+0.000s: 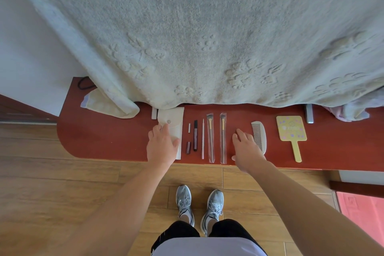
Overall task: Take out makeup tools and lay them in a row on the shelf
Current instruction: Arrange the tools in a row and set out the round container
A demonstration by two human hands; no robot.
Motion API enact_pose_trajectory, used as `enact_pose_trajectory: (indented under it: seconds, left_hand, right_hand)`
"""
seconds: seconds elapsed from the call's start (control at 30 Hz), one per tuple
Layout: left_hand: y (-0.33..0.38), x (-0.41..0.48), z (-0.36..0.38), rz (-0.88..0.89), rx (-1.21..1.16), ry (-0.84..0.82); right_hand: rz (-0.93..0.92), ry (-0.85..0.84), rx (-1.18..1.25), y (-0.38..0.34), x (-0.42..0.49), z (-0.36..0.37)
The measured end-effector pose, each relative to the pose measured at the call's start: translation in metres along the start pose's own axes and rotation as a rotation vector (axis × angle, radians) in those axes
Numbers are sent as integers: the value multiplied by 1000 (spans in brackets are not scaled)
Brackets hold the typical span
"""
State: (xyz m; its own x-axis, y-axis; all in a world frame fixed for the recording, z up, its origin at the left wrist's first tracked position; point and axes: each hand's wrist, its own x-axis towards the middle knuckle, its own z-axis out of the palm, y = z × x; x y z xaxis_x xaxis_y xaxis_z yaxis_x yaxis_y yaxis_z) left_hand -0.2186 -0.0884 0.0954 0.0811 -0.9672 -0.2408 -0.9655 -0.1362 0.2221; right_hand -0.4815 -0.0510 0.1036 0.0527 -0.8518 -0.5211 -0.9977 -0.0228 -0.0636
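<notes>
Fingers of the left hand are spread flat and pressed on the white pouch; those of the right hand are spread as well, held over bare shelf between a sleeved brush and the comb, with nothing gripped.

A large pale embossed blanket is draped over most of the view, its lower edge hanging onto the back of the red-brown shelf. A folded cloth is seen at the shelf's left rear. Along the shelf the makeup tools are laid in a row, lengthwise toward the person. At the far right a yellow hand mirror is placed, handle toward the front edge. A white comb lies just beside the right hand. Two brushes in clear sleeves are set side by side. A thin pink stick, a dark pen-like tube, a small dark cap and a tiny white piece are ranged next to the pouch.
</notes>
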Motion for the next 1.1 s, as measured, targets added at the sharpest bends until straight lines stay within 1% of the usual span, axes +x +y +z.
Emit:
enact_pose_trajectory:
  seconds: [0.2, 0.43, 0.7, 0.87, 1.1]
  left_hand:
    - [-1, -1, -6, 8, 20, 10]
    - [-1, 1, -18, 92, 44, 46]
    - [22, 1, -32, 272, 11, 54]
    - [54, 3, -28, 378, -26, 11]
    - [122, -15, -6, 474, -10, -31]
  right_hand:
    - [-1, 13, -5, 0, 0, 0]
    - [10, 24, 51, -2, -2, -2]
    - [66, 131, 116, 0, -16, -6]
    - [158, 189, 183, 29, -30, -10]
    - [246, 219, 177, 98, -46, -5]
